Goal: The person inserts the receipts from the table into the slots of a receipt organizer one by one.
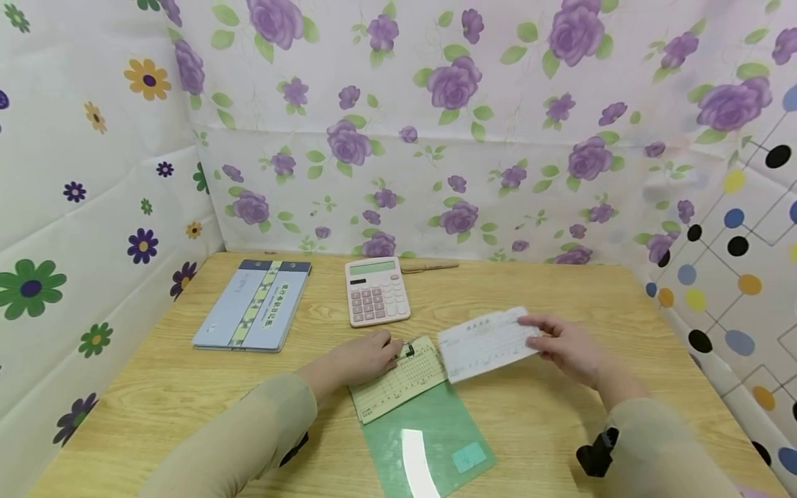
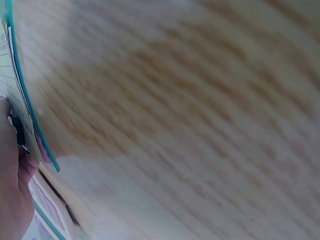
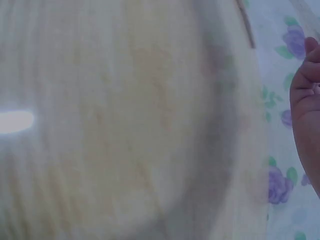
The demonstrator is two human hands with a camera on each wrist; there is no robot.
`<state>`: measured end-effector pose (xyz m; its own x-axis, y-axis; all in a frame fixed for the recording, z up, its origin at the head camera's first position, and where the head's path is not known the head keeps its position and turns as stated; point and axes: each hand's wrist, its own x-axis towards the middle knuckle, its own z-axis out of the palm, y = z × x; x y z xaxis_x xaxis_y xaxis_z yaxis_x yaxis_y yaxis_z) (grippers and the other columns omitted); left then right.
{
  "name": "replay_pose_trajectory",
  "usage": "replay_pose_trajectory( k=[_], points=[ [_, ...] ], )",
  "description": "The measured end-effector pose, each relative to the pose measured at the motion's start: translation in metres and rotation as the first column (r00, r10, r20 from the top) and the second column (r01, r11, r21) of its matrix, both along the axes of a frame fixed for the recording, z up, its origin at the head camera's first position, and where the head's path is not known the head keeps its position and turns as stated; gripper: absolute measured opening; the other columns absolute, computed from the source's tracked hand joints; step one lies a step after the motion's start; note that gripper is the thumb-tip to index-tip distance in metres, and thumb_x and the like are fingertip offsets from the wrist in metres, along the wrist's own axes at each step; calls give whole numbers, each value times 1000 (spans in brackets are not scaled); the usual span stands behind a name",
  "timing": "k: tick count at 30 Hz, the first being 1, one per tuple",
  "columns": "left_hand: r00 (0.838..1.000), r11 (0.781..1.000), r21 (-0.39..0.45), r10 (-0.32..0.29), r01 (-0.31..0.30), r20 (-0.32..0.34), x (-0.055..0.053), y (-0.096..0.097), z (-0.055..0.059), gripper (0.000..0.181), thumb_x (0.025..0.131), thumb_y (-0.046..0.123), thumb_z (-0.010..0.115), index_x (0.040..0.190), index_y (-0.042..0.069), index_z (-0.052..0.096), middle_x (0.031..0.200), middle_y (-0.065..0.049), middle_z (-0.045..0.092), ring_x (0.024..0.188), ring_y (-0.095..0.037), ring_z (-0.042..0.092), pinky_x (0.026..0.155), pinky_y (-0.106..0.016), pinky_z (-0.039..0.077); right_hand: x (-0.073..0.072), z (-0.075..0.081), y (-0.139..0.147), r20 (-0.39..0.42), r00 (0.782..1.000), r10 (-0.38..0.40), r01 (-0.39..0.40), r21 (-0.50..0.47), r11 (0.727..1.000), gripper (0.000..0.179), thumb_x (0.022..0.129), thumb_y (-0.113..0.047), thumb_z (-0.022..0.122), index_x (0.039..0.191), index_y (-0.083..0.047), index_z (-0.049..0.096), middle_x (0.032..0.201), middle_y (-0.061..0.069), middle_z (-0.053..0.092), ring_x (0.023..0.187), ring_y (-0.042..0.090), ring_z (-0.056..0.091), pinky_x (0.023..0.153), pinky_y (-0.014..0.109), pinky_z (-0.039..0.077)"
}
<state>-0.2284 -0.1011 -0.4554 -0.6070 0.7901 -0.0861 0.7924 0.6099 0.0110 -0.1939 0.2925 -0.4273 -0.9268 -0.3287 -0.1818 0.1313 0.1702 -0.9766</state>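
Note:
At the middle of the table, my left hand pinches the upper edge of a yellow printed form, beside a black binder clip. The left wrist view has the thumb on the form's face and fingers round its edge, next to the clip. Beneath the form lies a green translucent folder bearing a small pale blue-green label. To the right, my right hand holds a white printed form by its right edge between thumb and fingers, tilted beside the yellow one.
A pink calculator lies behind my left hand, with a thin brown pen-like stick beside it. Blue-grey account books with a green patterned band are at the left. Flowered cloth hangs behind the wooden table.

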Motion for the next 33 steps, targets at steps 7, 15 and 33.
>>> replay_pose_trajectory(
  k=[7,15,33],
  points=[
    [1000,1000,-4,13,-13,7,1,0,-2,43,101,30,43,139,11,41,103,-4,47,87,-13,44,74,-29,46,3,-23,-32,27,988,150,-153,165,974,47,87,-20,68,128,-5,54,132,17,44,105,22,54,83,32,48],
    [1000,1000,-1,19,-19,8,1,0,-2,41,100,29,44,137,12,42,101,-3,47,87,-13,43,73,-28,46,3,-27,-69,-6,969,247,-231,337,913,41,83,-23,71,122,-18,60,131,8,49,106,20,52,89,35,41],
    [999,999,11,35,-36,15,-1,3,1,41,100,29,43,137,12,43,98,-3,46,82,-12,44,69,-27,46,2,-27,-136,-208,921,330,-170,547,820,33,86,-24,68,117,-16,64,125,4,57,118,23,48,100,45,36]
  ],
)
